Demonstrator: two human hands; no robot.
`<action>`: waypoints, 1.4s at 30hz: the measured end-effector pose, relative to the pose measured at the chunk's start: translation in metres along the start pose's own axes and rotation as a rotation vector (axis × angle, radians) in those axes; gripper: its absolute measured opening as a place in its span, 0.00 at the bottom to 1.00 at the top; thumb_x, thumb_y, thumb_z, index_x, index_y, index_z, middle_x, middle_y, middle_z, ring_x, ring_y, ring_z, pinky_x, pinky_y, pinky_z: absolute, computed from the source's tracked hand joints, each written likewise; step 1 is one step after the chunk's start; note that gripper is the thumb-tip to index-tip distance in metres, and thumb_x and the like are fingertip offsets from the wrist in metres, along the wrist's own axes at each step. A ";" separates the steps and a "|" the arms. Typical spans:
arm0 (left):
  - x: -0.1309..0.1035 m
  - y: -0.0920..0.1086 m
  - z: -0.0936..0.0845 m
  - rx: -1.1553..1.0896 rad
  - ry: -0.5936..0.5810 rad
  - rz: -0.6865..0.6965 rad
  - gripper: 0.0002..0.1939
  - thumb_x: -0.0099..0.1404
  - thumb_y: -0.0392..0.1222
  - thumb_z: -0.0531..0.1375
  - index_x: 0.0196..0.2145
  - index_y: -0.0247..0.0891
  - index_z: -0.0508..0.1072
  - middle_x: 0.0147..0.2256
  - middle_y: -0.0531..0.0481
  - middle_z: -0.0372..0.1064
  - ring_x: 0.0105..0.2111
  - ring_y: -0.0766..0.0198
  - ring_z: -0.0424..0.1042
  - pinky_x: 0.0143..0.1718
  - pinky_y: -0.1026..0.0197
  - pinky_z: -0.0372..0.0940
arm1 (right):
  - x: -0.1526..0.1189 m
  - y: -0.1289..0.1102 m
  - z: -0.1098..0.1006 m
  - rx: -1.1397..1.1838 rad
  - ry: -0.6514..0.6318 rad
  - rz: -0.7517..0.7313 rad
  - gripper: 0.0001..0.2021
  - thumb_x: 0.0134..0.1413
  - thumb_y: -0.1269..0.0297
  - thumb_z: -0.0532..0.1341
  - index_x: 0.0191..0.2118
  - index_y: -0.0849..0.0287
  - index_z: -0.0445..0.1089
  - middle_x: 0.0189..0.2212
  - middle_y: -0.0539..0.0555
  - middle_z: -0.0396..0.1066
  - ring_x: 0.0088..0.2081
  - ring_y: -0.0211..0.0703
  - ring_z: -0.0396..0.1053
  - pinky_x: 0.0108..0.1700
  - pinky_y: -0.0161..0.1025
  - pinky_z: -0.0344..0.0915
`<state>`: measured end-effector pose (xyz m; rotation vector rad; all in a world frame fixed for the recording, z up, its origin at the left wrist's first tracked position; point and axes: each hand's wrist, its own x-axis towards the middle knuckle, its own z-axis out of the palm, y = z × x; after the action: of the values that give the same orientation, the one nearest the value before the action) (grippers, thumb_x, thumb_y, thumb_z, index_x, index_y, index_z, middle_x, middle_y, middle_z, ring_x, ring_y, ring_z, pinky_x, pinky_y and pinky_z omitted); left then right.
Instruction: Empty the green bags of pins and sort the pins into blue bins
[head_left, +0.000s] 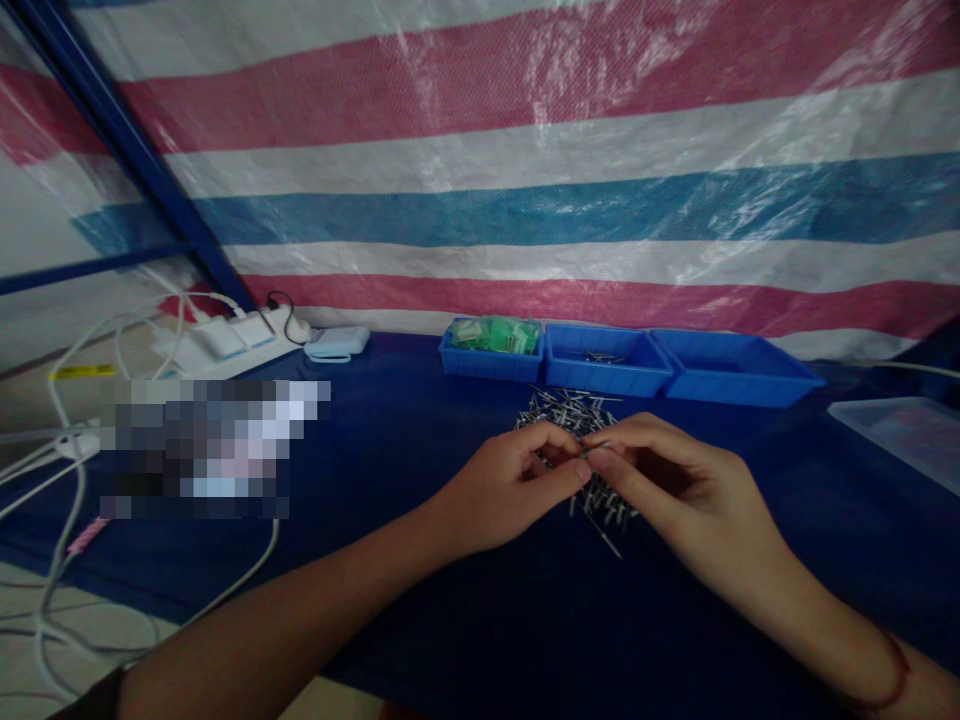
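Pinching a small metal piece (598, 447) between them, a person's left hand (495, 485) and right hand (701, 490) meet over a pile of thin metal pins (562, 406) on a blue desk (390, 425).
Each grip is closed, thumb against finger, on the piece, whose long axis seems to run roughly left to right; its ends are hidden by fingers. The pile spreads beneath and beyond the hands, between them and the middle blue bin (609, 377), which holds a few pins. The left blue bin (491, 363) holds green packets; the right blue bin (742, 385) adjoins the middle one.
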<state>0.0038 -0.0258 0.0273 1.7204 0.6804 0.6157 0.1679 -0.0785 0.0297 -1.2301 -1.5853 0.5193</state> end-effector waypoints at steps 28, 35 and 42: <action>-0.001 0.000 0.001 0.174 0.278 0.134 0.08 0.63 0.45 0.56 0.36 0.38 0.63 0.26 0.58 0.61 0.24 0.71 0.61 0.26 0.67 0.56 | 0.019 0.011 -0.011 -0.309 -0.056 -0.236 0.05 0.56 0.65 0.57 0.33 0.57 0.70 0.32 0.53 0.67 0.33 0.40 0.67 0.33 0.38 0.64; 0.004 -0.009 -0.007 0.246 0.277 0.113 0.06 0.65 0.39 0.51 0.40 0.39 0.63 0.27 0.57 0.62 0.24 0.70 0.62 0.26 0.66 0.57 | 0.087 0.040 -0.030 -0.880 0.175 -0.270 0.11 0.57 0.63 0.55 0.36 0.63 0.72 0.33 0.59 0.69 0.31 0.46 0.68 0.34 0.43 0.64; 0.018 -0.017 -0.043 0.513 0.322 0.075 0.11 0.62 0.31 0.48 0.40 0.37 0.66 0.32 0.52 0.67 0.31 0.65 0.66 0.35 0.61 0.60 | 0.083 0.049 -0.021 -0.973 0.108 -0.247 0.16 0.58 0.59 0.53 0.45 0.64 0.68 0.40 0.62 0.67 0.38 0.52 0.69 0.39 0.46 0.66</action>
<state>-0.0156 0.0192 0.0220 2.1484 1.0736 0.8318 0.2122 0.0090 0.0356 -1.6664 -1.9184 -0.5525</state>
